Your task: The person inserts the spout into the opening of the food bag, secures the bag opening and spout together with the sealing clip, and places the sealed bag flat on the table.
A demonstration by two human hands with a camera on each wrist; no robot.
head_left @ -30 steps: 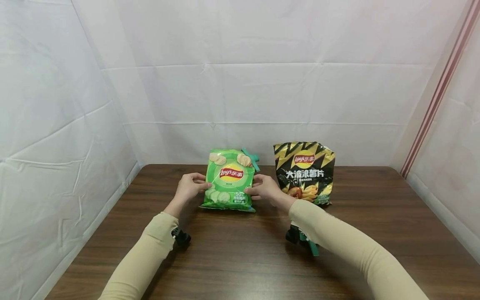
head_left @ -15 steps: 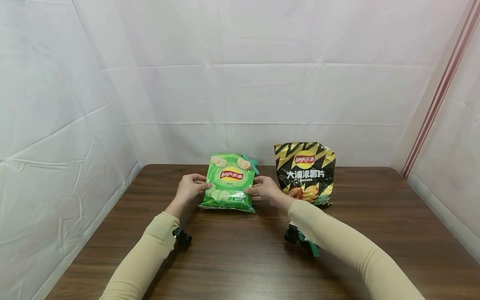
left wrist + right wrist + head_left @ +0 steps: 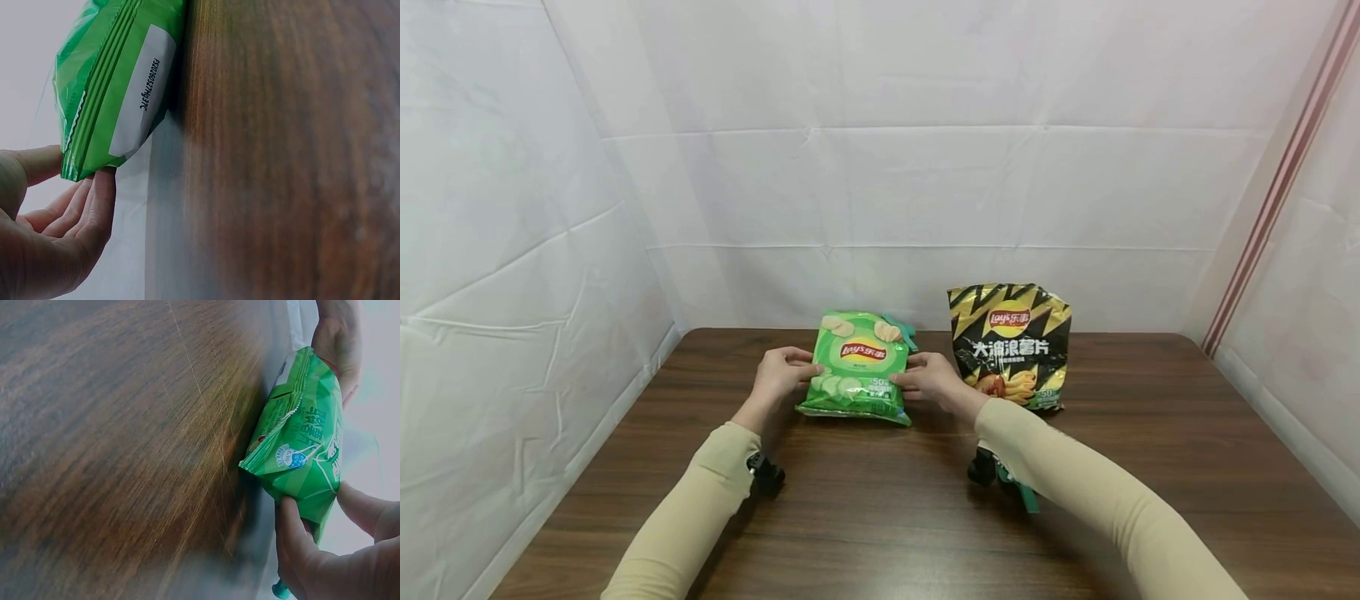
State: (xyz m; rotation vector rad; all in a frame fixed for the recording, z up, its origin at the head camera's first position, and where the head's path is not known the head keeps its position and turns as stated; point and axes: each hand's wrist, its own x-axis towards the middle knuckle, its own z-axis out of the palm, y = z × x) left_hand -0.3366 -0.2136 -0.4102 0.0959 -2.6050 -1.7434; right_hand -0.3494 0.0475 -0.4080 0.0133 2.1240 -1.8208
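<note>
A green Lay's chip bag (image 3: 857, 362) leans back on the table, its printed front facing up toward me. My left hand (image 3: 780, 377) pinches its left edge, with the thumb in front and the fingers behind. On the opposite edge, my right hand (image 3: 934, 381) has the same kind of grip. The left wrist view shows the bag's bottom seam and printed date panel (image 3: 142, 97) above the wood. Between both hands, the bag (image 3: 309, 434) appears puffed in the right wrist view. Its back is hidden.
To the right, a black and yellow Lay's bag (image 3: 1011, 350) stands nearly upright. A teal piece (image 3: 910, 333) pokes out behind the green bag's upper right corner. White sheeting (image 3: 880, 183) rises behind the brown wooden table (image 3: 880, 517).
The green bag's top has tipped backward and lower, while its bottom edge and both hands stay almost in place. The black bag has not moved.
</note>
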